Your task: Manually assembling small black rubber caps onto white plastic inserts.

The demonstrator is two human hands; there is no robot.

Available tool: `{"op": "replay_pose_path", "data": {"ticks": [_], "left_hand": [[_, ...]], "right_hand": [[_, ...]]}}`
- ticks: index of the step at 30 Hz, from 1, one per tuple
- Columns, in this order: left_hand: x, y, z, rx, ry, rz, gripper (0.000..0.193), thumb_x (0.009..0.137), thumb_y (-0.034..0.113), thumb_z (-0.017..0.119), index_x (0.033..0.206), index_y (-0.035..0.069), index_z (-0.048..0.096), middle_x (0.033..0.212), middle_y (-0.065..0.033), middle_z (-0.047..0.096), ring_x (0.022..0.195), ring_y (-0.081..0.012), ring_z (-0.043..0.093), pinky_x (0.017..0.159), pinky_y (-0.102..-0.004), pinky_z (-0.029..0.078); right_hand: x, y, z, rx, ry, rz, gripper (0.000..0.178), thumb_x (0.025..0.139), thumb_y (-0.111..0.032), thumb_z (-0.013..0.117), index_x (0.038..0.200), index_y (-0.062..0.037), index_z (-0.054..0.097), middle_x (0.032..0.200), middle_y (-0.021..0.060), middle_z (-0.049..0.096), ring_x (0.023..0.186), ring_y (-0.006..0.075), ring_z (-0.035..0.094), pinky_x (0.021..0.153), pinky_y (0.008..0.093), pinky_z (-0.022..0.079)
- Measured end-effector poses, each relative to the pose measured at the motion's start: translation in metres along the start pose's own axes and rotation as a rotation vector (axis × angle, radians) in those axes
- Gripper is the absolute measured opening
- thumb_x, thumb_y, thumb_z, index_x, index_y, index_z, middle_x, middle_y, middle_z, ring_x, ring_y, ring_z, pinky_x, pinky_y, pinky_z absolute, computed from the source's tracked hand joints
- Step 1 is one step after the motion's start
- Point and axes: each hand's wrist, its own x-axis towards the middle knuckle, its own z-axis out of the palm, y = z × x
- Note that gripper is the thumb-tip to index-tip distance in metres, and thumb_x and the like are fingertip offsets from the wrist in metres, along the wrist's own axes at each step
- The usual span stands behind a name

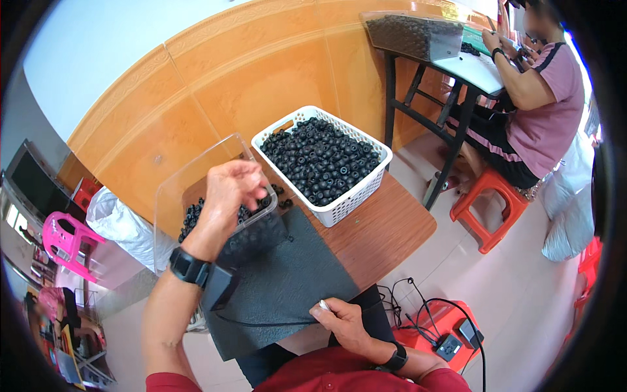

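Observation:
My left hand (228,189) reaches into a clear plastic bin (196,176) of small black ring-shaped parts (191,215), fingers curled down over its front rim; whether it grips any parts I cannot tell. My right hand (339,320) rests on the near edge of a dark grey mat (287,274), fingers closed around a small pale object that is mostly hidden. A white perforated basket (349,199) full of the same black ring-shaped parts (323,160) stands just beyond the mat on the wooden table (392,228).
Another person in a pink shirt (548,104) sits on an orange stool (490,206) at a second table (480,68) with a clear bin of black parts (415,36). A red box with cables (444,323) lies on the floor. A pink chair (62,238) stands left.

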Motion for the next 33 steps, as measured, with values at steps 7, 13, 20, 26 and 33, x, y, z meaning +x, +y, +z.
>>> {"op": "replay_pose_path", "data": {"ticks": [7,13,20,26,33], "left_hand": [[-0.011,-0.069,-0.123,0.828,-0.195,0.071,0.024,0.077,0.008,0.077,0.098,-0.001,0.073,0.081,-0.0109,0.07,0.074,-0.0218,0.067,0.066,-0.033,0.053],[-0.008,-0.082,-0.122,1.09,-0.409,0.248,0.032,0.066,0.012,0.086,0.095,0.003,0.073,0.074,-0.013,0.068,0.072,-0.0282,0.068,0.066,-0.038,0.052],[0.001,-0.088,-0.125,1.174,-0.39,0.04,0.024,0.067,0.013,0.085,0.084,0.003,0.071,0.072,-0.0137,0.07,0.07,-0.0279,0.069,0.063,-0.039,0.052],[-0.001,-0.097,-0.137,1.096,-0.293,0.001,0.019,0.07,0.013,0.081,0.08,0.003,0.071,0.075,-0.0151,0.071,0.074,-0.0284,0.07,0.065,-0.0389,0.053],[-0.006,-0.085,-0.133,1.155,-0.44,0.041,0.021,0.073,0.012,0.079,0.088,0.0,0.073,0.076,-0.0149,0.071,0.077,-0.0251,0.071,0.068,-0.0367,0.054]], "right_hand": [[0.001,0.005,0.017,-0.066,-0.073,0.001,0.02,0.096,-0.018,0.067,0.089,0.0008,0.065,0.072,-0.0059,0.052,0.071,0.0023,0.045,0.059,0.0225,0.039],[-0.002,0.0,0.018,-0.003,-0.041,0.076,0.019,0.096,-0.018,0.067,0.087,-0.0006,0.066,0.071,-0.0071,0.052,0.067,0.0013,0.044,0.056,0.0219,0.037],[-0.003,0.002,0.02,-0.007,-0.03,0.064,0.016,0.096,-0.015,0.067,0.089,-0.0007,0.067,0.072,-0.0078,0.053,0.066,0.0009,0.044,0.056,0.0205,0.036],[-0.004,0.0,0.023,-0.013,-0.043,0.074,0.016,0.096,-0.015,0.067,0.088,-0.0005,0.066,0.072,-0.0075,0.054,0.067,0.0011,0.045,0.057,0.0206,0.037],[-0.005,-0.001,0.023,-0.059,-0.056,0.099,0.017,0.096,-0.015,0.067,0.089,-0.0002,0.066,0.073,-0.0073,0.054,0.068,0.0013,0.046,0.057,0.0213,0.037]]}}
